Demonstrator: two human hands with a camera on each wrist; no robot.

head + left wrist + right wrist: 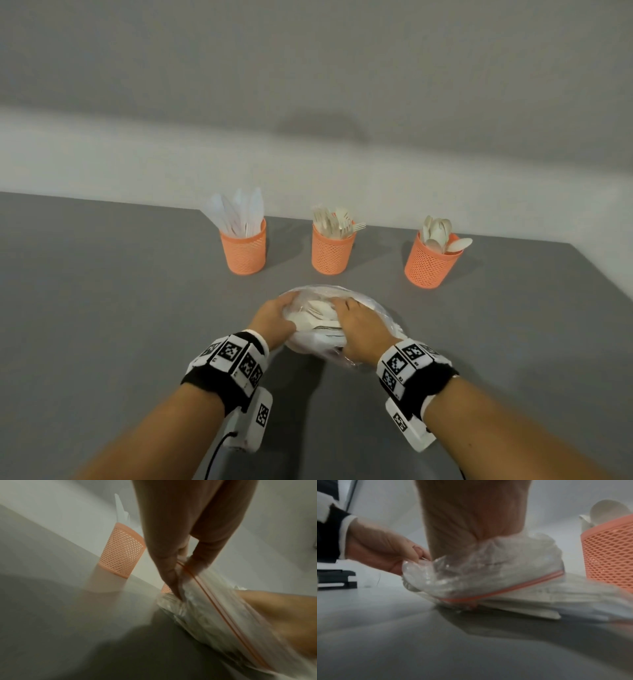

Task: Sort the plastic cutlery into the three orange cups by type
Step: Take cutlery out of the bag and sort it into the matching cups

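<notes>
Nearest, on the grey counter (120, 308), lies a clear plastic zip bag with an orange seal strip (342, 329), and white plastic cutlery shows through its film. The left hand (274, 318) holds the left end of the bag; in the left wrist view its fingers (171, 577) are pressed together with the thumb and pinch the crumpled film beside the seal strip. The right hand (359, 329) lies on top of the bag, its fingers curled down into the plastic and gripping it; how tightly, I cannot tell. Both wrists carry black-and-white bands with square coded markers, and no readable writing appears on them or on the bag. Farther back three orange mesh cups stand in a row, well apart from each other: the left cup (244, 251) holds white knives, the middle cup (332, 251) holds cream forks, and the right cup (431, 263) holds cream spoons.
</notes>
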